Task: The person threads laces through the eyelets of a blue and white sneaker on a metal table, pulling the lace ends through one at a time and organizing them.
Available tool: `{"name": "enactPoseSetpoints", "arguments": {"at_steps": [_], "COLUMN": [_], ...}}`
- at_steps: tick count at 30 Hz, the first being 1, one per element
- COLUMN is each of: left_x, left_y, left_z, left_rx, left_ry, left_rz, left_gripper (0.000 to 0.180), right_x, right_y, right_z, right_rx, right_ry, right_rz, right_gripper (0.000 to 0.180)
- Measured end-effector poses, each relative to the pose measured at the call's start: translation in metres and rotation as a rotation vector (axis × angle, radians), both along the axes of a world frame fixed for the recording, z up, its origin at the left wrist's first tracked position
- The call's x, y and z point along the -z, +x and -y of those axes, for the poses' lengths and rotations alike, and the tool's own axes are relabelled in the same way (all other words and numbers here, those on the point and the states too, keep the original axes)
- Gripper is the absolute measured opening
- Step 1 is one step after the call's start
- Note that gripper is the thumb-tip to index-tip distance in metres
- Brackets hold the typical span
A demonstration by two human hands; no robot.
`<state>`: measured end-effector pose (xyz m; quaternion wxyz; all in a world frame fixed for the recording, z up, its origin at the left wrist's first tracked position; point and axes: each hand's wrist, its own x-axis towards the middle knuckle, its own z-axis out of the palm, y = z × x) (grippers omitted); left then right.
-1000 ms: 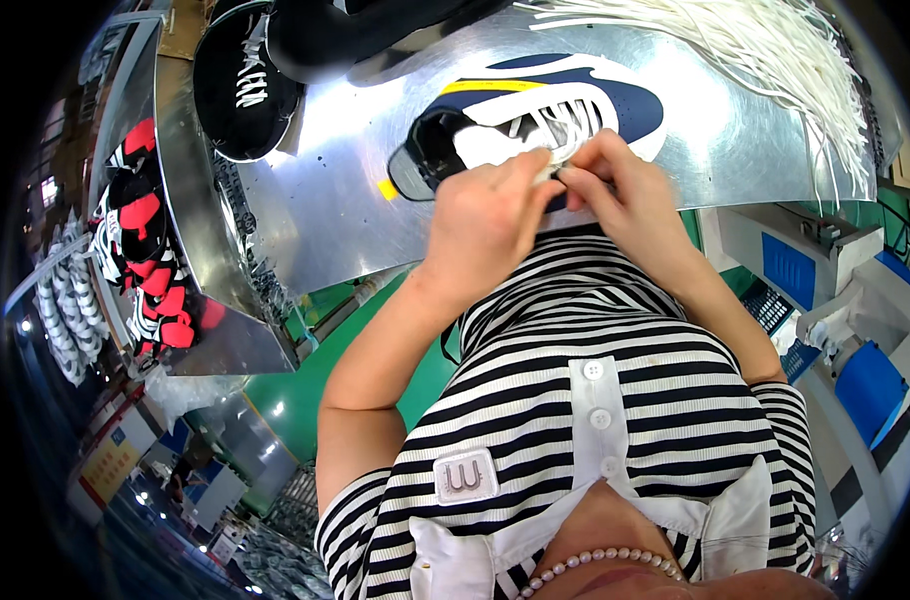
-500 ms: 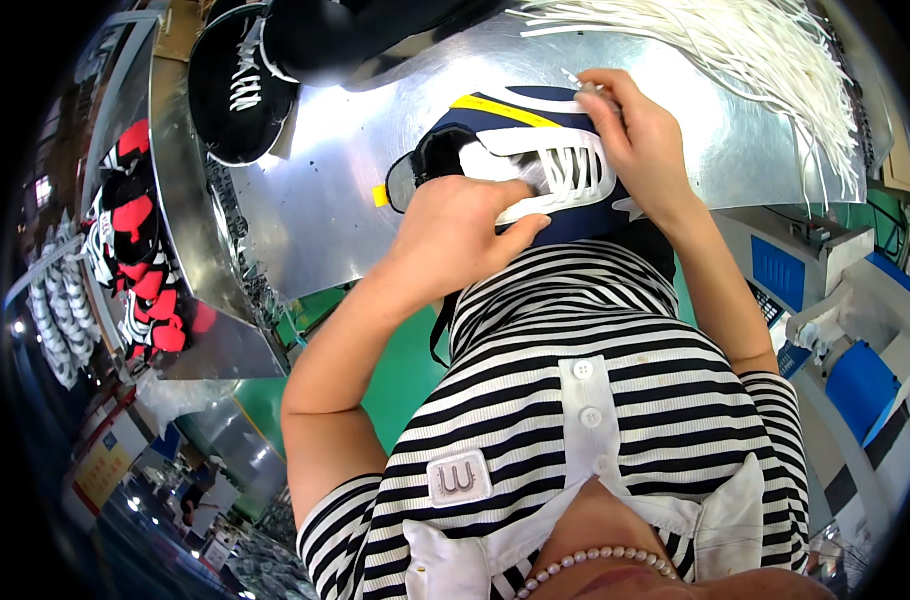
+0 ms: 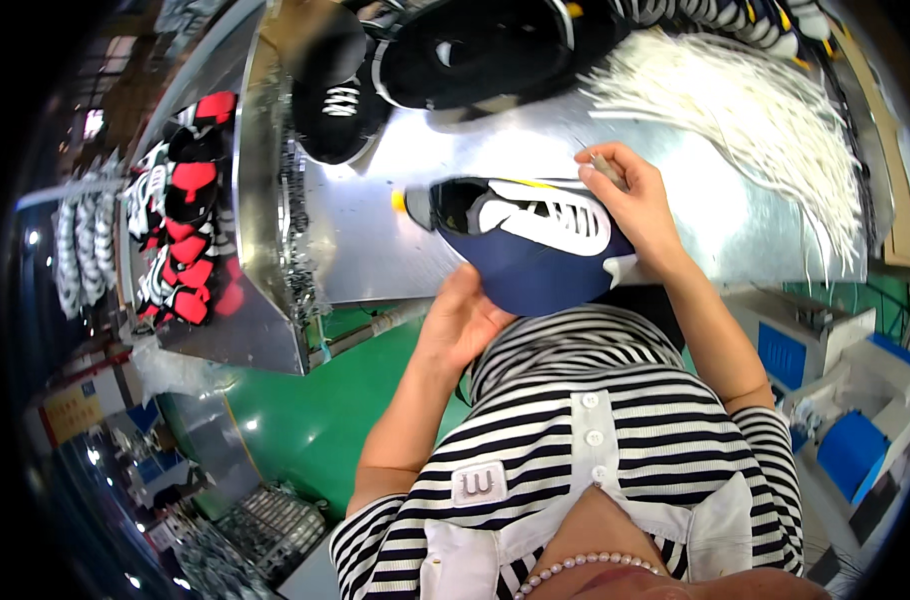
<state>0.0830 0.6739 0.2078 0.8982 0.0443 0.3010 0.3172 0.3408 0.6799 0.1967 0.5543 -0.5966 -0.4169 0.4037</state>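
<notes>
A navy blue shoe upper (image 3: 545,275) lies at the near side of the metal table, its yellow heel tab pointing left. White lacing (image 3: 570,222) crosses its white eyelet strip, and the lining looks black. My left hand (image 3: 462,322) grips the upper's near lower edge, thumb on the outside and the other fingers partly hidden beneath. At the toe end is my right hand (image 3: 640,205), closed around a small hand tool (image 3: 607,170) with a greyish handle and a thin metal tip pointing up and left. The tip stands clear of the lacing.
A heap of white shoelaces (image 3: 735,120) spreads over the table's (image 3: 360,235) far right. Black shoe uppers (image 3: 340,110) stand at the back left, beside a large black rounded item (image 3: 475,60). Red, black and white pieces (image 3: 185,220) hang farther left. A machine with blue panels (image 3: 855,460) stands at right.
My left hand has gone from the eyelets to the upper's near edge. The upper has tilted, showing more of its navy side. My right hand keeps the tool. The view has shifted.
</notes>
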Motion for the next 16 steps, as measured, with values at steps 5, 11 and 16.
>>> {"name": "enactPoseSetpoints", "arguments": {"at_steps": [5,11,16], "left_x": [-0.099,-0.046,0.028], "left_y": [-0.013,-0.028,0.008], "left_z": [-0.068,-0.274,-0.381], "left_rx": [-0.185,-0.054,0.123], "left_ry": [0.909,1.633,1.861], "left_rz": [-0.614,-1.811,-1.678], "left_gripper": [0.037,0.044,0.064], "right_x": [-0.005,0.013,0.014], "right_y": [0.011,0.058,0.064], "right_z": [-0.025,-0.039,-0.036], "right_rx": [0.084,0.144,-0.005], "right_ry": [0.123,0.121,-0.045], "right_rz": [0.530,1.116,1.180], "right_gripper": [0.017,0.017,0.020]}}
